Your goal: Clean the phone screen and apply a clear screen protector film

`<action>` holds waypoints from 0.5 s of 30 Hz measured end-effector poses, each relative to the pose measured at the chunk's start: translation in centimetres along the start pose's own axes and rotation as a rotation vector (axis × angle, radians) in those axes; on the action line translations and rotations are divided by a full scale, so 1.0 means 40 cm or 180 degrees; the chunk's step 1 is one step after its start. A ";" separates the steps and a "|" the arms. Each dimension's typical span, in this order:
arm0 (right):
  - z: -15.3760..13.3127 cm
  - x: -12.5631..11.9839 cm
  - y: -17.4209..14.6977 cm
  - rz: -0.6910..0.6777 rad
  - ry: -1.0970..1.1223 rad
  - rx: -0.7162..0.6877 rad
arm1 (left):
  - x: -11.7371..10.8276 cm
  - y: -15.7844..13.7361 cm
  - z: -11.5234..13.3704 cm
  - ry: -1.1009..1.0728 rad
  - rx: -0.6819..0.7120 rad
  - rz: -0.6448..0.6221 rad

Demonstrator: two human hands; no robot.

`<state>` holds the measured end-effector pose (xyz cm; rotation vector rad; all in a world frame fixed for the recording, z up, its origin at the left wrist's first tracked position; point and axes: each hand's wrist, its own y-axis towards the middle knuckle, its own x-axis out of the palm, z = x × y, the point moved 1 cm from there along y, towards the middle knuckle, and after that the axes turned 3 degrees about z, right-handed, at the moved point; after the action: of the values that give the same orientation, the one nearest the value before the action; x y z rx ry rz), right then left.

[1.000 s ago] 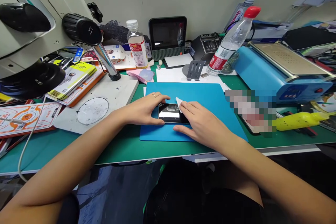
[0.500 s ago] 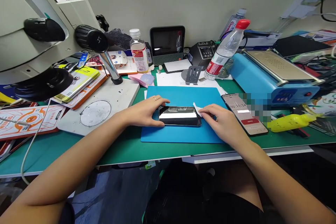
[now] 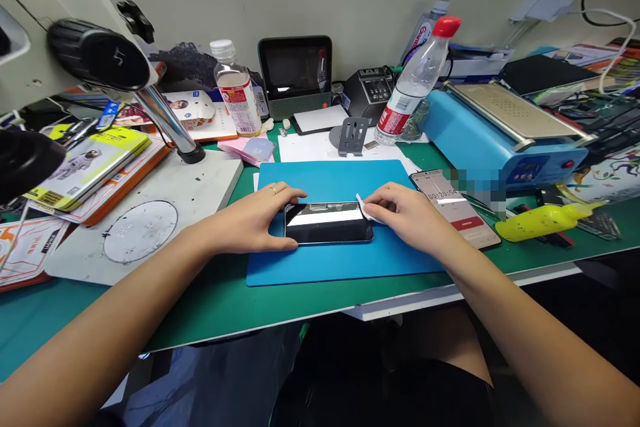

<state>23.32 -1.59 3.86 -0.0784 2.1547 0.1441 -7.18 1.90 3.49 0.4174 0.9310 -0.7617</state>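
A black smartphone (image 3: 330,232) lies flat on a blue mat (image 3: 320,177), its glossy face up with a bright reflection across it. At its left end, my left hand (image 3: 253,220) steadies it, fingers at the far edge and thumb at the near edge. Between the fingertips of my right hand (image 3: 405,215) is pinched a small white piece of tissue or cloth (image 3: 369,209). That white piece touches the phone's right end. Just right of the mat, a second phone (image 3: 450,203) shows a timer on its lit screen.
Microscope stand (image 3: 165,120) and its pale base (image 3: 210,183) are on the left. Behind the mat stand a drink bottle (image 3: 237,97), a grey phone holder (image 3: 353,136) and a red-capped bottle (image 3: 407,97). Right are a blue machine (image 3: 480,137) and a yellow squeeze bottle (image 3: 543,221).
The camera view has shifted, moving the scene leftward in the picture. My left hand still holds the phone, and the white piece stays at the phone's right end.
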 end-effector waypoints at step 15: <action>-0.081 0.032 0.084 -0.0696 -0.0125 -0.0403 | -0.002 -0.001 0.005 0.0007 -0.0012 -0.0042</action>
<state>19.57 1.31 4.83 -0.3795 2.0805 0.1535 -7.10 1.78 3.65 0.4091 0.9381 -0.7715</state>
